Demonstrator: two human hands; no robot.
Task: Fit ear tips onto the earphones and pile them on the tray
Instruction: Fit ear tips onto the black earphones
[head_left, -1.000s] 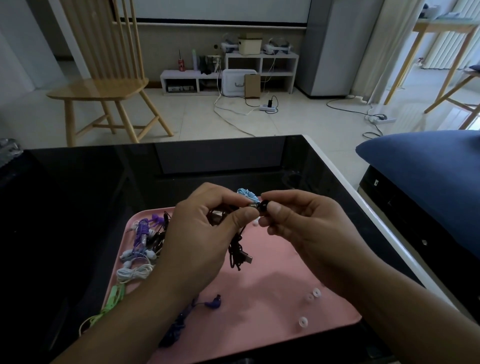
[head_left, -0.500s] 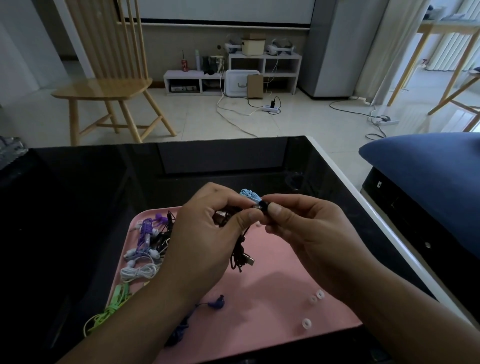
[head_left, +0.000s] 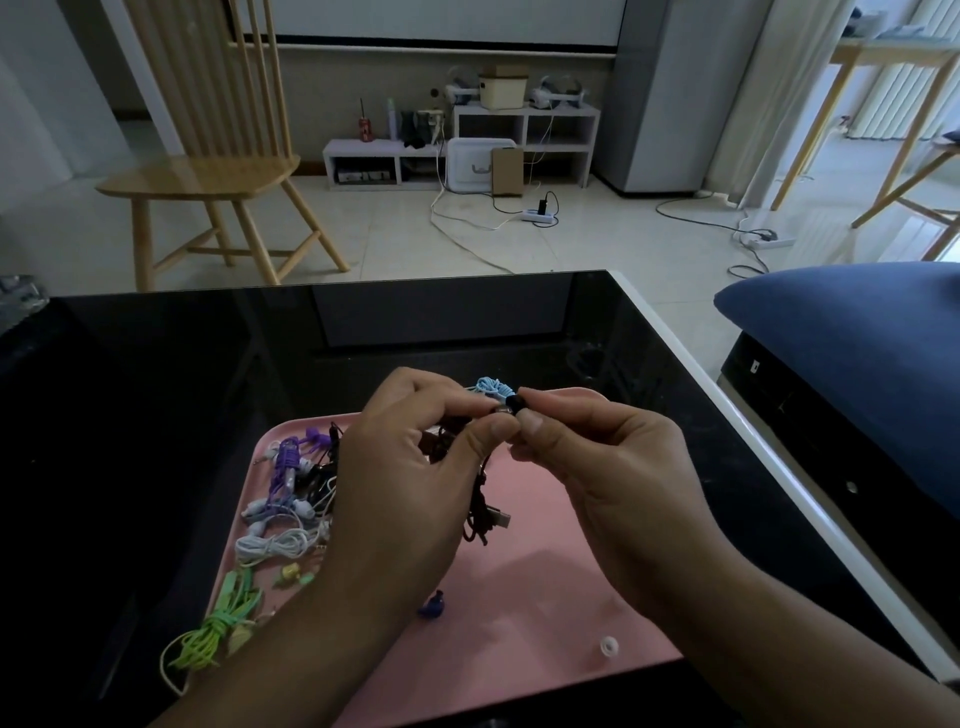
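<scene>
Two bare hands (head_left: 410, 467), forearms sleeveless, no rings.

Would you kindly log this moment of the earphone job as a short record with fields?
left hand: left hand pinches the black earphone bud, its dark cord hanging
right hand: right hand pinches a small black ear tip against the bud
tray: flat pink plastic tray on the glossy black table
pile: purple, white and green earphones at the tray's left
loose: one white ear tip near the tray's front
</scene>
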